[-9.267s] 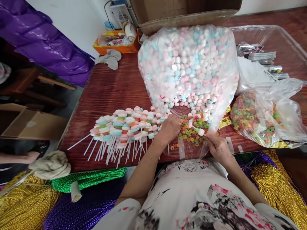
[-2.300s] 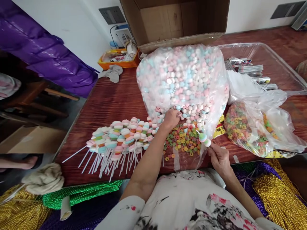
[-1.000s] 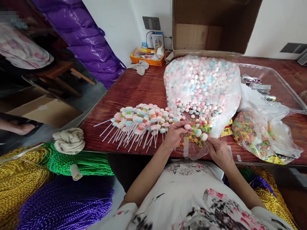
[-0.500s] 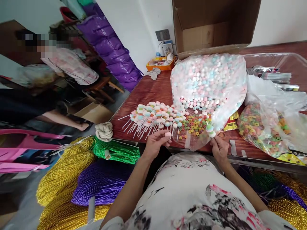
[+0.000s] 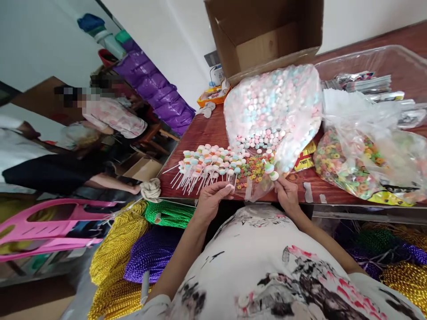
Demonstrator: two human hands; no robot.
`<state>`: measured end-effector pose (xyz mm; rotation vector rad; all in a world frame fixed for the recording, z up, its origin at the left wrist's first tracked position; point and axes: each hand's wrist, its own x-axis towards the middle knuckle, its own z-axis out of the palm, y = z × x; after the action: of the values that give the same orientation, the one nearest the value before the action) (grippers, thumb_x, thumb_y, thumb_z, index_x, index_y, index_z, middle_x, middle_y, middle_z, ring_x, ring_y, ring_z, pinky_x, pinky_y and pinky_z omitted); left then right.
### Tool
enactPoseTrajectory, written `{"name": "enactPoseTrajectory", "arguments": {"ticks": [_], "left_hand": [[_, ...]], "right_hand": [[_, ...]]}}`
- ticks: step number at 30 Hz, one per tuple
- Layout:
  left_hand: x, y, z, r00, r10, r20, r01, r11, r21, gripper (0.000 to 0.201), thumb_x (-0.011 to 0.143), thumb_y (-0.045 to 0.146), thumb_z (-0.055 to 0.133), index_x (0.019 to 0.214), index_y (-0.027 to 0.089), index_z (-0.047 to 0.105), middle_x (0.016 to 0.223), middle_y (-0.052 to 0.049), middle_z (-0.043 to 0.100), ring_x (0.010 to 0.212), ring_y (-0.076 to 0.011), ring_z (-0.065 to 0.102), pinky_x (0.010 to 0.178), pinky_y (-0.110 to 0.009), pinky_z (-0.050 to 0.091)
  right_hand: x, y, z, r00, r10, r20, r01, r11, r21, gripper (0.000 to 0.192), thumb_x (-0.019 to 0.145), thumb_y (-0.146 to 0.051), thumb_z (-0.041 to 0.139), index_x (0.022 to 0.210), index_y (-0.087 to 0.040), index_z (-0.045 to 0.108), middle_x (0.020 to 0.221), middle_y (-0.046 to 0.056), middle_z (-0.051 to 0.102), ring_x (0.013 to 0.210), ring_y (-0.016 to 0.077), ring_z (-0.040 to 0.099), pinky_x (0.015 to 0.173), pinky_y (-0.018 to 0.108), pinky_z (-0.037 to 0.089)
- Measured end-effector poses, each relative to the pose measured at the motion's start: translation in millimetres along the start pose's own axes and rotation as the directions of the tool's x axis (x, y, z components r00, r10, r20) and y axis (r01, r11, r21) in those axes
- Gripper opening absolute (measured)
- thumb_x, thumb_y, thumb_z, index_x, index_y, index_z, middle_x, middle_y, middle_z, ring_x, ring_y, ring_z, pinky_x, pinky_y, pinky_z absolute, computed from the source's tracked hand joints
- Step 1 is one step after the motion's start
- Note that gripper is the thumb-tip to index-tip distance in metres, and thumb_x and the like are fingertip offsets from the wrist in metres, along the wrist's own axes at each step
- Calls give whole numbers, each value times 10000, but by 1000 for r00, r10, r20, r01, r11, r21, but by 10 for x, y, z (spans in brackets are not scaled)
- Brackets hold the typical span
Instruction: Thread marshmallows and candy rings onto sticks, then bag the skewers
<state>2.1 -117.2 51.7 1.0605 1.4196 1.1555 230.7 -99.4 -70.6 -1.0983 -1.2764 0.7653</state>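
Pinching candy skewer (image 5: pixel 269 169) at lower end with right hand (image 5: pixel 286 194), pale marshmallow (image 5: pixel 231 187) with left hand (image 5: pixel 212 198). Likely light, soft, easily dented; best held low, gently.

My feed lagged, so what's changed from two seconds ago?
The left hand has drawn back from the loose sweets in the bag to the near edge of the table, and now pinches a pale pink sweet. The view swung left. The right hand still holds the threaded stick; the pile of sticks stays put.
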Motion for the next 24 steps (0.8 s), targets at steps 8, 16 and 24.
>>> {"name": "enactPoseTrajectory", "arguments": {"ticks": [8,16,24], "left_hand": [[-209,131,405,983,20,181,-40,993,107,263,688,336,861,853,150,776,741,-48,754,620,-137,675,611,-242,561],[-165,250,437,995,85,50,-85,996,11,395,600,335,909,928,159,777,815,-58,776,698,-167,707,661,-275,576],[553,169,253,978,208,-32,-209,977,-41,308,509,221,913,782,153,788,752,-16,752,623,-89,627,616,-203,489]], "right_hand": [[36,13,10,993,113,-30,-102,963,250,325,922,-393,554,698,-168,626,589,-37,468,579,116,412,595,250,358],[36,73,-21,993,110,-39,-89,931,355,380,926,-403,539,618,-180,540,547,-39,451,540,108,390,544,244,316],[-47,170,-34,990,139,-25,-119,919,376,386,956,-401,551,640,-179,534,560,-43,425,518,96,351,501,241,279]]}}
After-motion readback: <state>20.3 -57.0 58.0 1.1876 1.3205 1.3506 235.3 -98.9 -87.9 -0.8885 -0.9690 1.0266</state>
